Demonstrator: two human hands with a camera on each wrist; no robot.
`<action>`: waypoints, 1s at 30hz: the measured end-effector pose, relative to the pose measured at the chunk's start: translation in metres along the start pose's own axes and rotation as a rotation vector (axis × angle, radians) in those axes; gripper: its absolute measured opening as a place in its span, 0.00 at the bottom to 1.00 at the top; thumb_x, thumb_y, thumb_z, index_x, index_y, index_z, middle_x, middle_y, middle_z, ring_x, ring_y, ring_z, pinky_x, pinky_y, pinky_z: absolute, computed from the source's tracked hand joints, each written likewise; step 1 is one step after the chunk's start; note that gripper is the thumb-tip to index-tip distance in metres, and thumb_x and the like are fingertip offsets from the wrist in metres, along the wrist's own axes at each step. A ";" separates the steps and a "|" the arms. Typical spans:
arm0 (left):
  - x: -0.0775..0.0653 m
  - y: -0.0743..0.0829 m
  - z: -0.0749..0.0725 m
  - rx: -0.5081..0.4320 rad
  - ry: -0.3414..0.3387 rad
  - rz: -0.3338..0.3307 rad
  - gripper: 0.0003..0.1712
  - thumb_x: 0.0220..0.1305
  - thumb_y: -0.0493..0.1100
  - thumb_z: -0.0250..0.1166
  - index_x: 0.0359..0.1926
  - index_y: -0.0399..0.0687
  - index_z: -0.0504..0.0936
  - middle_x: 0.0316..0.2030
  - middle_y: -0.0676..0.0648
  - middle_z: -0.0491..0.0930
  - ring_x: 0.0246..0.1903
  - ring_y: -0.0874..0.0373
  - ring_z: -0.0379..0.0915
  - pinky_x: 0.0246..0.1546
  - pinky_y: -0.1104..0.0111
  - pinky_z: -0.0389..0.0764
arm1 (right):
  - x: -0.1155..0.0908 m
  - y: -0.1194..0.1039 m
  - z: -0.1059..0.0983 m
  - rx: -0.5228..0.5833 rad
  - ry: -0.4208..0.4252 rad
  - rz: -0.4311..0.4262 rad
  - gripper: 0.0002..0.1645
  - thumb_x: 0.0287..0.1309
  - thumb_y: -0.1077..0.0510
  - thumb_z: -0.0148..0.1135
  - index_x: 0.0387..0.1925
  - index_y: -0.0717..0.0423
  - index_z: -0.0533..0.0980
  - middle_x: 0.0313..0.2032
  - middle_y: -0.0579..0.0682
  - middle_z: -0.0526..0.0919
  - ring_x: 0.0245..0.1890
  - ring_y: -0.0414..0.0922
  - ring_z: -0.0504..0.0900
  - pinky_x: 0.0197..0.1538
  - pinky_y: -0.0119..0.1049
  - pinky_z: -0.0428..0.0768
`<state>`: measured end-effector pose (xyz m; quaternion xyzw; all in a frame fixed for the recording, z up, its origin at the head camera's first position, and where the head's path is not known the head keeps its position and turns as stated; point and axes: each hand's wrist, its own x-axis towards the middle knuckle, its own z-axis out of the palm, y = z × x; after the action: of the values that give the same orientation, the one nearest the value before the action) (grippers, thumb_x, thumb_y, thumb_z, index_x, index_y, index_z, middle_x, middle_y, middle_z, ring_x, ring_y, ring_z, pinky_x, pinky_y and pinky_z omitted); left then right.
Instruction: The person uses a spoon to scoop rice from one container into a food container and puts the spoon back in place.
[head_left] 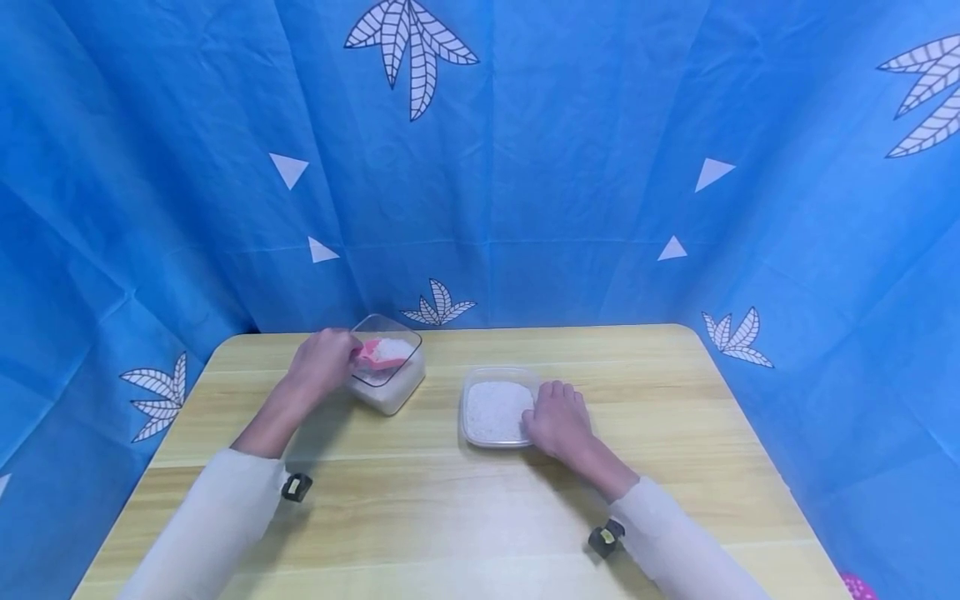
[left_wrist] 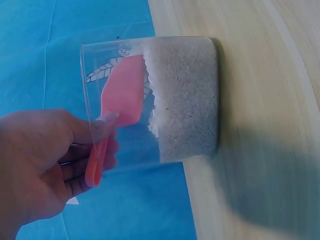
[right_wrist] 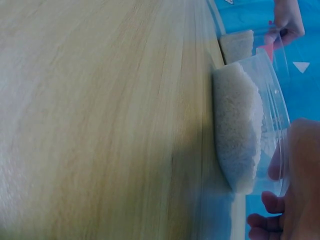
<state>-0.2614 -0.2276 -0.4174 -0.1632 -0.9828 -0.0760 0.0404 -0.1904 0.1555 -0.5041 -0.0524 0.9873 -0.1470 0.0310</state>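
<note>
My left hand (head_left: pixel 322 360) grips the handle of a pink scoop (left_wrist: pixel 125 90), thumb on top and fingers curled beneath. The scoop carries white rice (head_left: pixel 393 348) and is inside the upper part of a tall clear container (head_left: pixel 405 390). More rice (left_wrist: pixel 185 100) fills the lower part of that container. To the right, my right hand (head_left: pixel 558 419) pinches the near right side of a shallow clear plastic box (right_wrist: pixel 272 95), thumb inside the rim and fingers outside. Rice (head_left: pixel 495 411) lies in this box, its surface uneven.
Both containers stand on a light wooden table (head_left: pixel 420 517), the tall one near its back left edge. A blue curtain (head_left: pixel 570 167) with white leaf prints hangs behind and beside the table. Something pink with dots (head_left: pixel 857 586) shows at the lower right corner.
</note>
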 end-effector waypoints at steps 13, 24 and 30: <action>-0.007 -0.001 -0.001 -0.067 0.010 -0.070 0.12 0.65 0.33 0.70 0.49 0.35 0.89 0.40 0.35 0.88 0.33 0.48 0.78 0.36 0.60 0.81 | 0.000 0.000 0.000 -0.001 -0.006 0.001 0.17 0.63 0.49 0.49 0.38 0.61 0.69 0.37 0.56 0.71 0.39 0.53 0.67 0.49 0.47 0.69; -0.014 -0.002 -0.002 -0.113 0.039 -0.085 0.18 0.66 0.33 0.69 0.56 0.36 0.86 0.46 0.32 0.87 0.41 0.42 0.81 0.47 0.50 0.84 | 0.000 0.001 0.002 -0.004 0.004 -0.001 0.17 0.63 0.49 0.50 0.38 0.61 0.69 0.36 0.56 0.71 0.39 0.53 0.67 0.48 0.47 0.69; -0.017 -0.002 -0.006 -0.126 0.053 -0.089 0.17 0.66 0.36 0.71 0.54 0.35 0.87 0.45 0.32 0.87 0.41 0.41 0.81 0.47 0.49 0.83 | 0.001 0.001 0.002 -0.006 0.008 -0.002 0.16 0.63 0.50 0.50 0.37 0.61 0.69 0.36 0.56 0.71 0.39 0.53 0.67 0.48 0.47 0.69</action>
<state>-0.2458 -0.2355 -0.4131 -0.1194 -0.9810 -0.1437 0.0526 -0.1910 0.1557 -0.5060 -0.0529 0.9878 -0.1444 0.0266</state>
